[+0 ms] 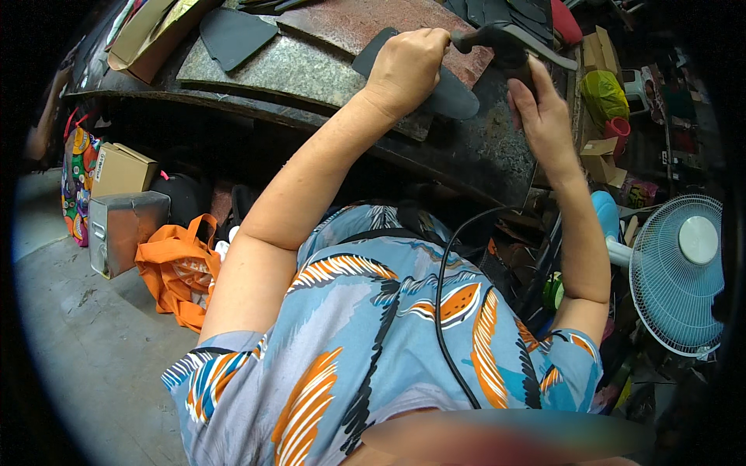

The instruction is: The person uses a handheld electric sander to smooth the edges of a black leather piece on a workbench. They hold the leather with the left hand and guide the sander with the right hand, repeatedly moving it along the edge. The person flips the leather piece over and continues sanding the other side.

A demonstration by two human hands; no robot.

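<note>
At the far side of the work table, my left hand is closed in a fist over a dark grey sole-shaped sheet. What its fingers grip, if anything, is hidden. My right hand is wrapped round the handle of a dark hammer. The hammer's rounded head end points left and is close beside the left fist. Below the sheet are a speckled grey slab and a reddish slab.
Another dark cut piece lies on the grey slab, near an open cardboard box. An orange bag and metal box stand on the floor at left. A fan stands at right. A black cord crosses my shirt.
</note>
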